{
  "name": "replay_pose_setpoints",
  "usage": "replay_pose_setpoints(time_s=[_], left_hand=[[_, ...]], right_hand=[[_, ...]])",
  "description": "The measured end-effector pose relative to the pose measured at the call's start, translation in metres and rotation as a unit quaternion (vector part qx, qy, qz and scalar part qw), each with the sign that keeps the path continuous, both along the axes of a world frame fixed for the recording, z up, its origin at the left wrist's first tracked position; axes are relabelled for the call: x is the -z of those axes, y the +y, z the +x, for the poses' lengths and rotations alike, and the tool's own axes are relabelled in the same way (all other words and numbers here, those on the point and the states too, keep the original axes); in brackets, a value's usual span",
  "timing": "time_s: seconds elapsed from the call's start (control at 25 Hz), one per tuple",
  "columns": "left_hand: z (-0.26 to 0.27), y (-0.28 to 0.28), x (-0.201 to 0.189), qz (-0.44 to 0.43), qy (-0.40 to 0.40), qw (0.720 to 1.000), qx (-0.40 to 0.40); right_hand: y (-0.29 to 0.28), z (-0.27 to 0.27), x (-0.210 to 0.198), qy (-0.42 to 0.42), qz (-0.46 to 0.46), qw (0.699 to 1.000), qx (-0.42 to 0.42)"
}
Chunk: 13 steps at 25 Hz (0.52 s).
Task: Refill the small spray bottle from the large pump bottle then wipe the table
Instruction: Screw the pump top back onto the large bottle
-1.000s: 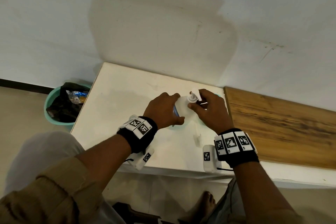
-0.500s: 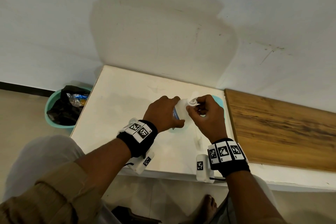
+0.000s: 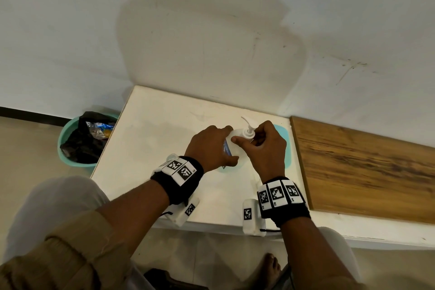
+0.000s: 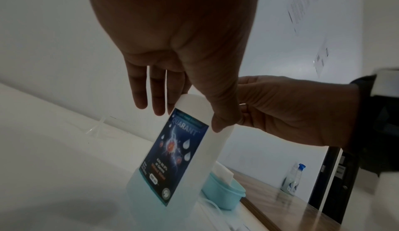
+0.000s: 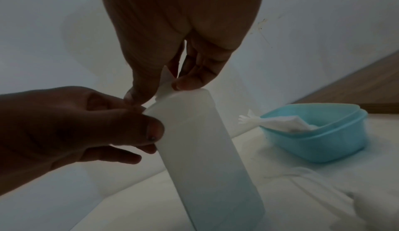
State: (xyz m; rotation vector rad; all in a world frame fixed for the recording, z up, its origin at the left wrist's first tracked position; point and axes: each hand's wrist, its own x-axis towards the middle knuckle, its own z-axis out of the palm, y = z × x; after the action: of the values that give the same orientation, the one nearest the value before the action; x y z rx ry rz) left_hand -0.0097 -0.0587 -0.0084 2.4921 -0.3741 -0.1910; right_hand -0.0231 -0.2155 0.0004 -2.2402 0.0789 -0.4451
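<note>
Mid-frame, the left hand (image 3: 209, 146) grips the upright white translucent plastic pump bottle (image 4: 185, 151) at its shoulder while the right hand's (image 3: 266, 146) fingers (image 5: 187, 82) pinch the white pump collar (image 3: 248, 134) directly above.

The white table (image 3: 150, 139) lay bare over its left and far-left portion; a hand could pass there unobstructed from the near edge to the wall. The centre-right was occupied: the large pump bottle (image 3: 235, 146) stood upright, gripped at its shoulder by the left hand (image 3: 209, 146) and pinched at the pump collar by the right hand (image 3: 266, 146). Just beyond to the right, a teal tub (image 5: 313, 137) holding white tissue (image 5: 278, 122) blocked the gap toward the wooden board (image 3: 367, 172). A clear spray bottle (image 4: 294, 178) stood further off on that board. A teal bin (image 3: 80, 141) stood on the floor off the table's left edge.
</note>
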Motion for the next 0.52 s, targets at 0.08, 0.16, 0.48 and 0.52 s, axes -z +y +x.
replay_pose_setpoints(time_s=[0.08,0.16,0.48,0.52], left_hand=[[0.000,0.000,0.001,0.000,0.000,1.000,-0.001],[0.000,0.000,-0.001,-0.001,-0.005,1.000,-0.001],[-0.001,-0.001,-0.002,0.000,-0.008,1.000,0.000],[-0.001,-0.001,-0.002,-0.001,-0.009,1.000,0.001]], right_hand=[[-0.001,-0.001,0.003,-0.010,-0.011,1.000,-0.009],[-0.005,-0.004,0.007,-0.041,-0.017,0.998,-0.038],[-0.006,-0.010,0.007,-0.043,0.026,0.998,-0.032],[-0.004,-0.009,0.006,-0.039,0.036,0.998,-0.021]])
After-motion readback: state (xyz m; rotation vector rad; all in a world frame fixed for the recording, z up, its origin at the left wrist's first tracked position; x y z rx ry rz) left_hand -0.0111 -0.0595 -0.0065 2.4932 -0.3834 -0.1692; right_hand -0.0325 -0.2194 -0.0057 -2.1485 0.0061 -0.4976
